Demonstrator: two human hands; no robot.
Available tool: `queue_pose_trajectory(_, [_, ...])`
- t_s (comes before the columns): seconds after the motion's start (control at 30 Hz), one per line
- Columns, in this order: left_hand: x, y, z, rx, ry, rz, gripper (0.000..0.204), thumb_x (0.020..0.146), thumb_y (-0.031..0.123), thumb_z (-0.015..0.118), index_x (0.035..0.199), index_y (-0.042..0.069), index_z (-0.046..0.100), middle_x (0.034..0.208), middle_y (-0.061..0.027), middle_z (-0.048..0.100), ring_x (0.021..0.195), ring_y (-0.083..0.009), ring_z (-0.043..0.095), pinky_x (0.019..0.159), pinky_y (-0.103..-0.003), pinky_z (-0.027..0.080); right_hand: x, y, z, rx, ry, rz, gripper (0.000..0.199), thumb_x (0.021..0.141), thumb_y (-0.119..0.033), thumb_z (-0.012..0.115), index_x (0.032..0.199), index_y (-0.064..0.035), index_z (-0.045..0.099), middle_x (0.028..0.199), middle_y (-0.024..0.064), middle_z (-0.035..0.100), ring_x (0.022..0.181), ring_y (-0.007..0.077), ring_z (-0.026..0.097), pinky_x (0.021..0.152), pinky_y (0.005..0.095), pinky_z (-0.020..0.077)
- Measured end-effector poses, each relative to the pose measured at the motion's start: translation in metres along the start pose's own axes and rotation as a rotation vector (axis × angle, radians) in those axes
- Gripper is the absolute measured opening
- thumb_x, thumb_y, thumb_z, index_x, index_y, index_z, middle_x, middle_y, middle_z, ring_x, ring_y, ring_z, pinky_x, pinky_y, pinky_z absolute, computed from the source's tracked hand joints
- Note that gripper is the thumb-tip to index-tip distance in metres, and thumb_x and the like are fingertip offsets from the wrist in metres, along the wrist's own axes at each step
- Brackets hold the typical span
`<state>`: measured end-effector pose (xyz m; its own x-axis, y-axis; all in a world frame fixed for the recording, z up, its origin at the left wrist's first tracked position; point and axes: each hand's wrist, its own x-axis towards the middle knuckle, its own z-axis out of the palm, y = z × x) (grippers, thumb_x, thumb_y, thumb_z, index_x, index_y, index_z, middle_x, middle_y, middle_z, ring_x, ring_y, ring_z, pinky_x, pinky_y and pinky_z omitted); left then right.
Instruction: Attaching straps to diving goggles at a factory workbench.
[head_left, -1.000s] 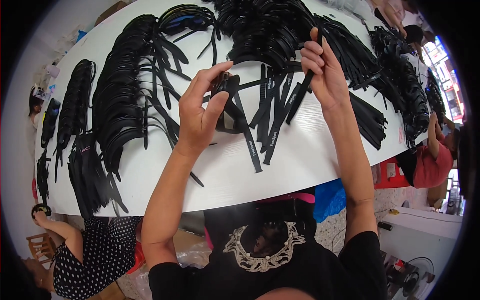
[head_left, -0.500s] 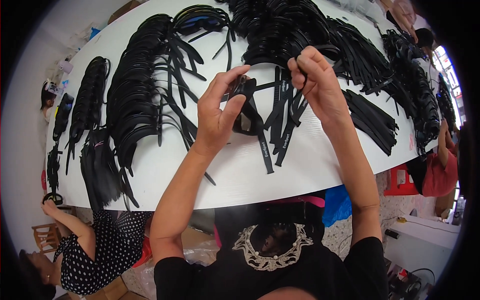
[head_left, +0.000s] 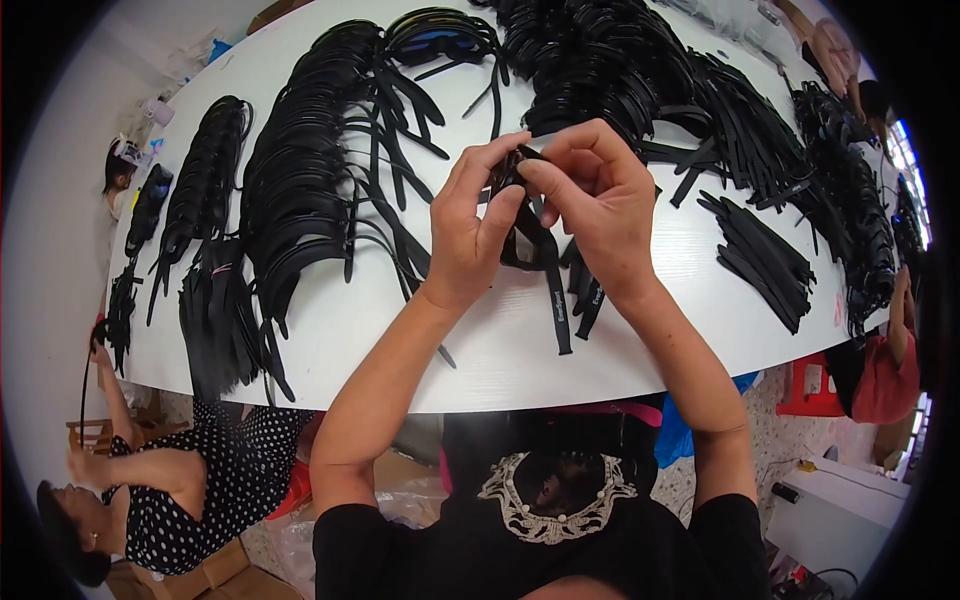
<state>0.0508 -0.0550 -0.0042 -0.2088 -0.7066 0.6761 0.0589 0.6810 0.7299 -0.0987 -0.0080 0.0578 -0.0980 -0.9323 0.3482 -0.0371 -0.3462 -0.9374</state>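
A pair of black goggles (head_left: 543,238) is held up over the white table, in front of my chest. My left hand (head_left: 468,235) grips its side between thumb and fingers. At the goggles' upper edge, my right hand (head_left: 605,215) pinches with thumb and forefinger, close against the left fingertips. The small part between the fingertips is mostly hidden. A flat black strap (head_left: 559,315) with pale printing hangs down from the goggles. Behind it, more black straps (head_left: 592,310) lie on the table, partly covered by my right hand.
Long rows of stacked black goggles (head_left: 305,190) cover the white table (head_left: 480,385) to the left, with another heap (head_left: 610,80) ahead. Bundles of loose straps lie at left (head_left: 215,320) and right (head_left: 765,260). A person in a dotted dress (head_left: 225,470) sits at the left; others work at the right.
My right hand has come down and left from beside the goggles to meet my left hand at their edge. The view has shifted slightly. The person at left has raised a black strap.
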Motion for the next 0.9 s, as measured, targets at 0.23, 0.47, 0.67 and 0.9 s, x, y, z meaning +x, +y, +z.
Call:
queue_pose_trajectory(0.23, [0.0, 0.001, 0.002, -0.099, 0.01, -0.05, 0.043, 0.105, 0.033, 0.059, 0.135, 0.002, 0.06, 0.112, -0.0108, 0.064, 0.097, -0.019, 0.063, 0.088, -0.03, 0.05, 0.001, 0.018, -0.01, 0.163, -0.057, 0.115, 0.023, 0.099, -0.014, 0.066, 0.115, 0.0, 0.075, 0.081, -0.0005, 0.066, 0.069, 0.0036, 0.053, 0.062, 0.0182, 0.0413])
queue_pose_trajectory(0.47, [0.003, 0.007, -0.001, 0.051, -0.018, 0.019, 0.045, 0.103, 0.034, 0.061, 0.136, 0.003, 0.06, 0.111, -0.0116, 0.063, 0.099, -0.0216, 0.063, 0.091, -0.032, 0.05, 0.003, 0.004, -0.009, 0.278, 0.031, 0.077, 0.028, 0.102, -0.018, 0.065, 0.122, -0.0005, 0.073, 0.087, -0.0024, 0.064, 0.074, 0.0035, 0.052, 0.067, 0.0174, 0.0412])
queue_pose_trajectory(0.67, [-0.003, 0.004, 0.003, -0.012, 0.09, 0.026, 0.049, 0.105, 0.038, 0.056, 0.138, 0.002, 0.058, 0.111, -0.0135, 0.062, 0.099, -0.0235, 0.063, 0.09, -0.033, 0.05, -0.002, 0.015, 0.005, 0.306, -0.013, 0.216, 0.018, 0.095, -0.013, 0.074, 0.108, -0.0015, 0.07, 0.093, 0.0018, 0.07, 0.078, 0.0058, 0.063, 0.067, 0.0192, 0.0494])
queue_pose_trajectory(0.9, [-0.001, 0.012, 0.0, 0.058, 0.045, 0.081, 0.054, 0.107, 0.045, 0.051, 0.139, 0.002, 0.057, 0.114, -0.0154, 0.062, 0.1, -0.025, 0.064, 0.088, -0.034, 0.051, -0.001, 0.026, 0.005, 0.48, -0.081, 0.205, 0.018, 0.095, -0.015, 0.075, 0.106, -0.0023, 0.07, 0.089, 0.0006, 0.069, 0.076, 0.0051, 0.06, 0.069, 0.0196, 0.0494])
